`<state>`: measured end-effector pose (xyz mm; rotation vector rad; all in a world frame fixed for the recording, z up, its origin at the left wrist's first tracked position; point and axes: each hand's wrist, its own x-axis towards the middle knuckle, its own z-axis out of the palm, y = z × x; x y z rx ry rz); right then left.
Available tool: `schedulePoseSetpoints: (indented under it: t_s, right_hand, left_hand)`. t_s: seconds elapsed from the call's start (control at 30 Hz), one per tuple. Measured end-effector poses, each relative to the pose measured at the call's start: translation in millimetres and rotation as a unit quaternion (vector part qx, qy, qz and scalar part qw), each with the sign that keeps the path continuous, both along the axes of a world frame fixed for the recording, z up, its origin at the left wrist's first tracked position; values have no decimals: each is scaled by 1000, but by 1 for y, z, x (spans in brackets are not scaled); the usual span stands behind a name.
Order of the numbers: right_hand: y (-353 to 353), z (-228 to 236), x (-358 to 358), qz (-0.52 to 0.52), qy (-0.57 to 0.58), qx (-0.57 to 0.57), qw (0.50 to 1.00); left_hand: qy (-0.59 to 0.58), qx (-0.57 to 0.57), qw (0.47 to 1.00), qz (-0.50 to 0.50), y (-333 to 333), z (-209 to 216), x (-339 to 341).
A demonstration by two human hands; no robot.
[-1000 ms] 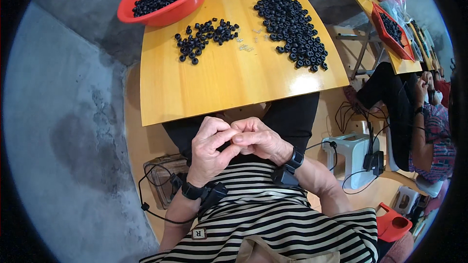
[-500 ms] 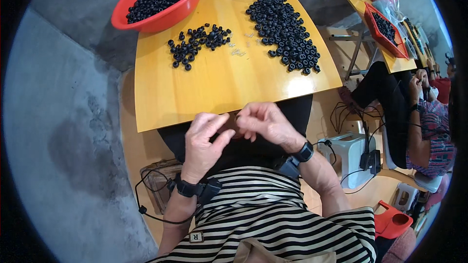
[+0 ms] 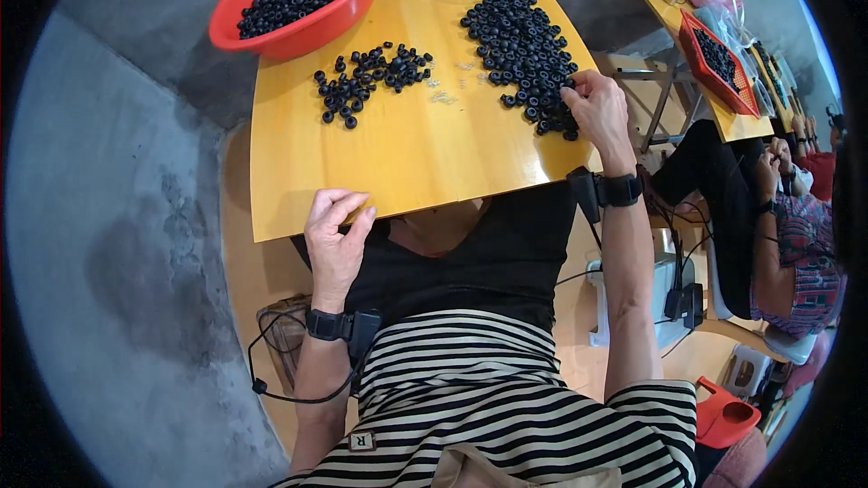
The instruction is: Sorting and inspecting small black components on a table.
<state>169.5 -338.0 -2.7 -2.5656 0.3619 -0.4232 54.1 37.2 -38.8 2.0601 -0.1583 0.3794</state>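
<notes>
Long pile of round black beads [image 3: 523,47] by the yellow wooden table's [image 3: 407,158] right edge, pointing at its near right corner.
Right hand [image 3: 600,113], earlier near the left hand [image 3: 332,242], now touches the pile, grip unclear; left grip parted.

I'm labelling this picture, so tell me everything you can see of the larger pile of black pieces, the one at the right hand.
The larger pile of black pieces is many small, rounded bodies, many showing a hole like a thick ring or bead. They look dark and slightly shiny; the material is unclear. They lie loose and crowded, at varied angles, in a long band down the right side of the yellow tabletop. The right hand's fingertips are at its near right edge; any grip is unclear.
</notes>
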Motion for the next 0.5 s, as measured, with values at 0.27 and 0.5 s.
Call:
schedulePoseSetpoints:
  t_s: [0.27,0.5]
  right_hand:
    - [3,0,8,-8,31,1,999]
    - [45,4,0,86,-72,131,985]
  left_hand:
    - [-15,4,1000,-2,1,0,0]
    - [-25,-6,1000,3,0,-2,1]
